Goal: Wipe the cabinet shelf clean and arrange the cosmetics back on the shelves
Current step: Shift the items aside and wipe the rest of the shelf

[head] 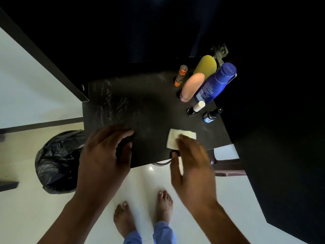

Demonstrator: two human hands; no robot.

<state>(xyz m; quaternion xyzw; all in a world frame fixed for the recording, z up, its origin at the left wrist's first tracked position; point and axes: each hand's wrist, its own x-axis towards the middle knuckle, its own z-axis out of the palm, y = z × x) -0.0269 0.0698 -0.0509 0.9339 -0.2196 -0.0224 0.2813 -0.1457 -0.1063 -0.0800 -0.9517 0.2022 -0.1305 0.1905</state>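
Head view: pale folded wipe [177,140] flat on the dark cabinet shelf [149,110], near its front edge, right of middle. Right hand [191,166] over the wipe's near corner, fingers [182,140] stretched out and pressing rather than curled, motion-blurred. Left hand [103,155] at the front edge, fingers bent down onto the shelf; hard to tell whether anything dark sits under them. Dusty streaks across the left half, not yet wiped.

Cosmetics bunched at the back right corner: blue lotion bottle [214,83], peach tube [192,86], yellow bottle [205,65], small orange tube [181,74], white-capped vial [196,108], dark dropper bottle [212,115].

Likely trouble: a broad sweep rightward clipping the tall, closely packed bottles and toppling them; the wipe slipping off the front edge onto the tiled floor [149,184].

Black bin bag [58,161] on the floor at left, mouth crumpled, contents not visible.
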